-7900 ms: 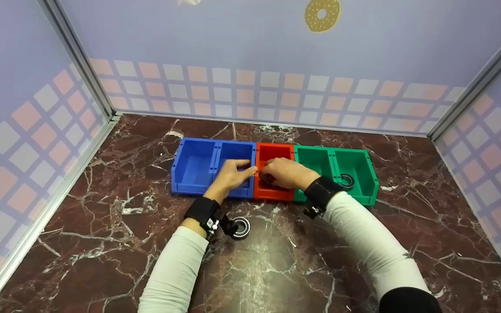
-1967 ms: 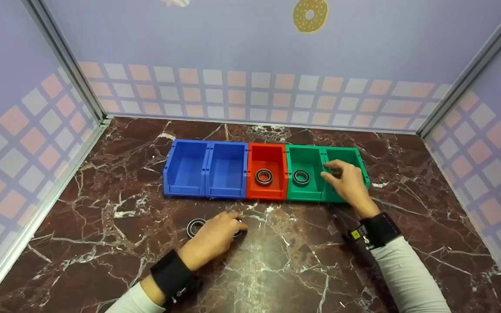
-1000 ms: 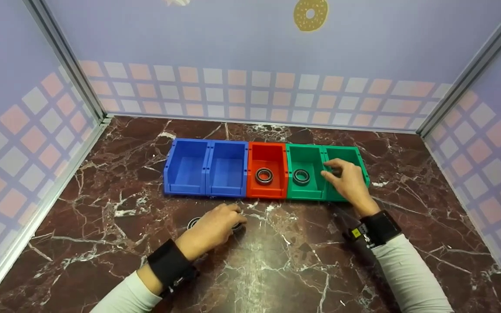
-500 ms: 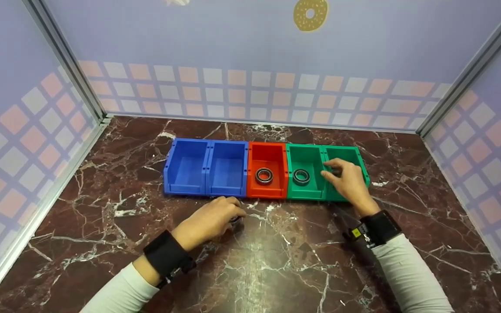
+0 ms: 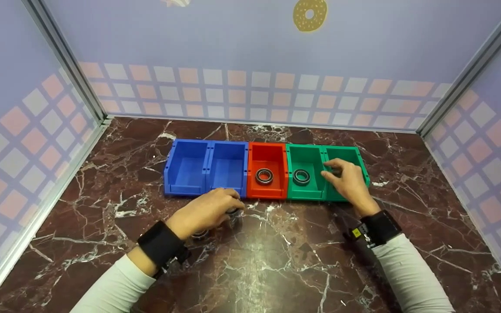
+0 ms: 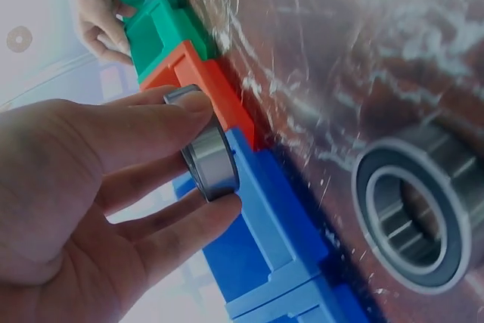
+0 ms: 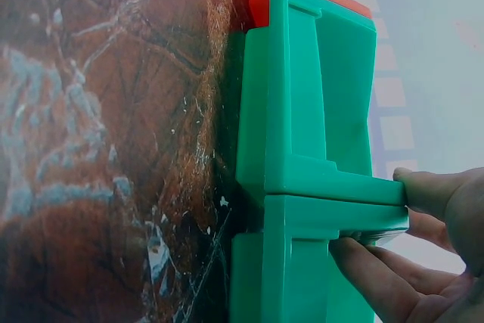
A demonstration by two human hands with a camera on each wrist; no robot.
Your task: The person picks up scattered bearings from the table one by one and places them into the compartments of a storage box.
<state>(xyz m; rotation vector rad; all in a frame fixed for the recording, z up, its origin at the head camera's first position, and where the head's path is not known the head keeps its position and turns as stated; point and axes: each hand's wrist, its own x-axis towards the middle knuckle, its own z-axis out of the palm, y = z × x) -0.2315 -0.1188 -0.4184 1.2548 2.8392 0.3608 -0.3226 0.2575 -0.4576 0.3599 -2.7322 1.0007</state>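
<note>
My left hand (image 5: 209, 211) pinches a ball bearing (image 6: 210, 153) between thumb and fingers, above the table just in front of the second blue bin (image 5: 226, 174). A second bearing (image 6: 408, 209) lies on the table under that hand, mostly covered in the head view. My right hand (image 5: 347, 180) grips the dividing wall (image 7: 340, 191) between the two green bins, thumb on one side and fingers on the other. A bearing (image 5: 264, 176) lies in the red bin (image 5: 268, 191), another bearing (image 5: 301, 177) in the left green bin (image 5: 305, 194). The hand hides much of the right green bin (image 5: 342, 152).
The bins stand joined in a row. The outer blue bin (image 5: 187, 171) at the left end has no bearing visible in it. Dark red marble-patterned table (image 5: 285, 269) spreads in front of the row. Patterned panels (image 5: 250, 52) stand at the back and both sides.
Over the last second my left hand has moved away from me toward the blue bins, carrying its bearing. My right hand, at the red bin in the oldest frame, has stayed at the green divider lately.
</note>
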